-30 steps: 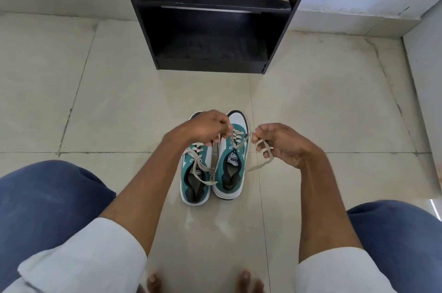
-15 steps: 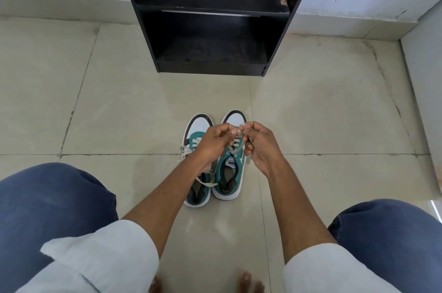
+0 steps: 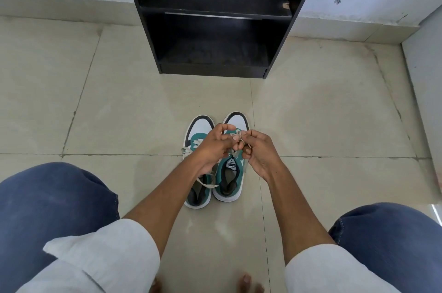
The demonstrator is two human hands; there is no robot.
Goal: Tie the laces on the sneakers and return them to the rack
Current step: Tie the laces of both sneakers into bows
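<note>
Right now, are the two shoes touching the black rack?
Apart. The head view shows bare floor tile between the toes of both shoes, left and right, and the rack.

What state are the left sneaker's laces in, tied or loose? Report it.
Loose. The left sneaker has a lace end trailing slack across its opening, with no bow visible. Both hands work on the other shoe.

Sneakers [image 3: 227,173] – teal, white toes, black trim; laces [image 3: 235,136] cream; rack [image 3: 215,29] black; floor [image 3: 323,125] beige tile.
</note>
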